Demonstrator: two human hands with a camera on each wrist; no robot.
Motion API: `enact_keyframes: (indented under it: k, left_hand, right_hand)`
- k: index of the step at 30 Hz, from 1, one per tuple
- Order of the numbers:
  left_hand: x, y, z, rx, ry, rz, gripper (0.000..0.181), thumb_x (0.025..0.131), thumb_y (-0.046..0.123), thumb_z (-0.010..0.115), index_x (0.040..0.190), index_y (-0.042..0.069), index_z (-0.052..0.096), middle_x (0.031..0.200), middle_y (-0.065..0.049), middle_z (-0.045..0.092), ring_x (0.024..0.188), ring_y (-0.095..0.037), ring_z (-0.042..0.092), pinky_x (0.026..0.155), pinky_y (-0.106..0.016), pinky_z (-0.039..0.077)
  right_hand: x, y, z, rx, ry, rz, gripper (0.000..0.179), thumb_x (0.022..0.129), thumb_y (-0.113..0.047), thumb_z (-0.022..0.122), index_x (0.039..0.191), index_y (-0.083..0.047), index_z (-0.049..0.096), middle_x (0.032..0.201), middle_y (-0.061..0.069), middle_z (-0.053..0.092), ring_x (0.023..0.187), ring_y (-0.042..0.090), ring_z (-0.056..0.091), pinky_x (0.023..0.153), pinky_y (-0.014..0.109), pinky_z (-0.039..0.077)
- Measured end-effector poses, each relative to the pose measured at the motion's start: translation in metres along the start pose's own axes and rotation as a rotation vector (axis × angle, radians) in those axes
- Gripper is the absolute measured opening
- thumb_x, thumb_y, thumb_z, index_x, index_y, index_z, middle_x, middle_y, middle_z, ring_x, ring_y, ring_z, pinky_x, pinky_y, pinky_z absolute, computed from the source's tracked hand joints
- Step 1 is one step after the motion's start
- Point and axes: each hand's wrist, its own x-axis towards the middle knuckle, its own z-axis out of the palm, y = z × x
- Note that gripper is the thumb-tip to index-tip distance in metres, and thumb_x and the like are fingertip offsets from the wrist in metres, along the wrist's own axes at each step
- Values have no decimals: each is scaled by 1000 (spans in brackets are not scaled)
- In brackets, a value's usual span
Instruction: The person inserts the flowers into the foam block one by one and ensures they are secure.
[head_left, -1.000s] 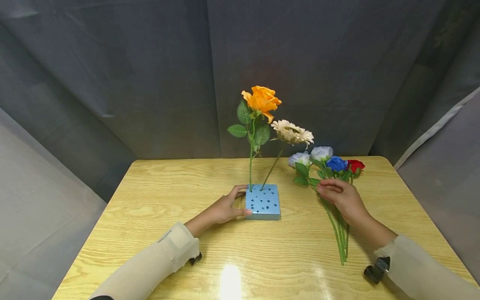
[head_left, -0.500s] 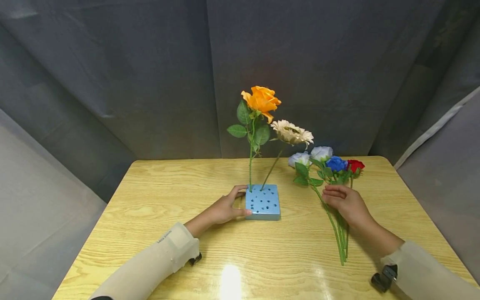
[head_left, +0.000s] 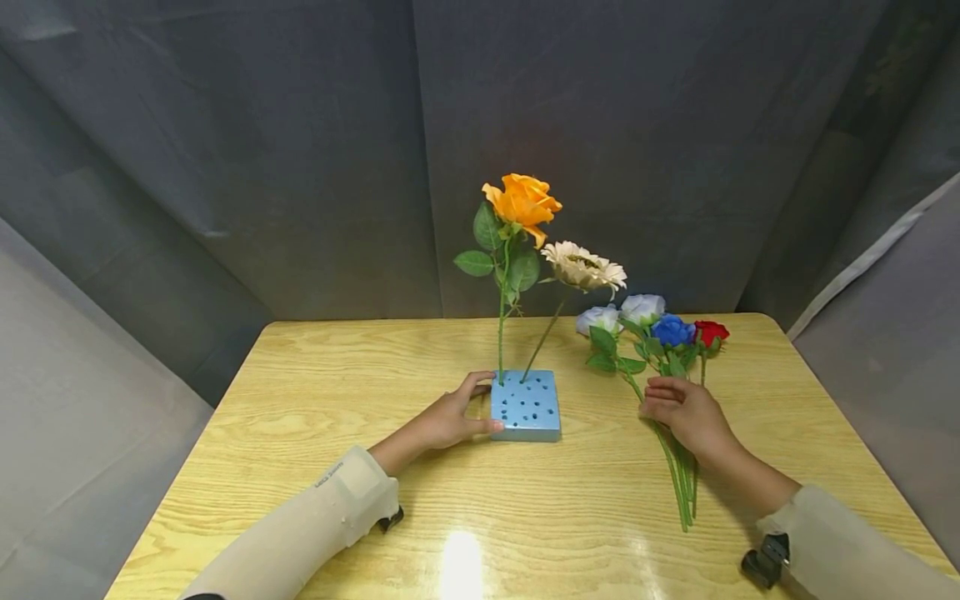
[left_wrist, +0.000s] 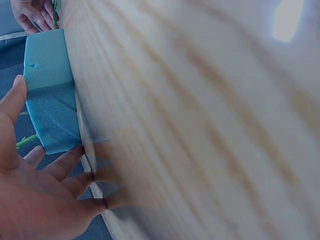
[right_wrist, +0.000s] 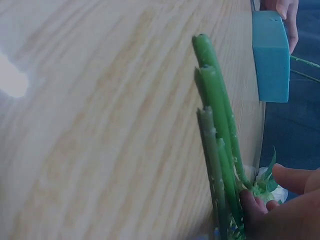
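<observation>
My left hand holds a light blue foam block at its left side, with the thumb at the front corner and the fingers at the back. Several holes dot the block's top. An orange rose stands upright in it, and a cream daisy-like flower leans right. My right hand is over several flower stems lying on the table. In the right wrist view its thumb stands apart from the fingers, which touch or nearly touch the stems; none is plainly gripped.
At the back right lie two white roses, a blue rose and a red rose, with stems pointing toward the front. The wooden table ends at a dark grey curtain.
My right hand has drawn back slightly from the leaves of the left white rose, toward the front and right along the stems. The left hand and block have not moved.
</observation>
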Motion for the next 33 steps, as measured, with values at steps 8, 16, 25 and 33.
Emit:
enact_keyframes:
  k: [8,16,25,33]
  left_hand:
    - [0,-1,0,0,-3,-3,87,95,47,73,163,31,20,165,-13,36,146,-40,41,117,-59,34]
    - [-1,0,0,-14,1,7,87,95,45,74,162,29,22,164,-15,37,144,-41,44,117,-60,34]
    - [-1,0,1,-23,4,23,86,95,43,74,163,27,22,163,-16,37,143,-40,46,116,-59,35]
    - [-1,0,1,-21,4,21,86,96,43,74,162,27,22,163,-16,37,143,-41,45,116,-60,35]
  right_hand:
    - [-1,2,3,-59,4,11,59,97,-5,71,145,16,44,140,36,54,128,48,56,83,17,56]
    - [2,3,9,-168,37,7,56,92,-2,75,141,14,51,134,33,60,123,47,60,83,26,59]
    - [7,2,10,-227,30,20,53,91,-5,77,137,11,57,129,28,64,114,40,64,87,40,58]
    - [9,-6,5,-230,-22,47,51,93,-8,77,135,11,58,127,30,65,112,41,65,85,40,59]
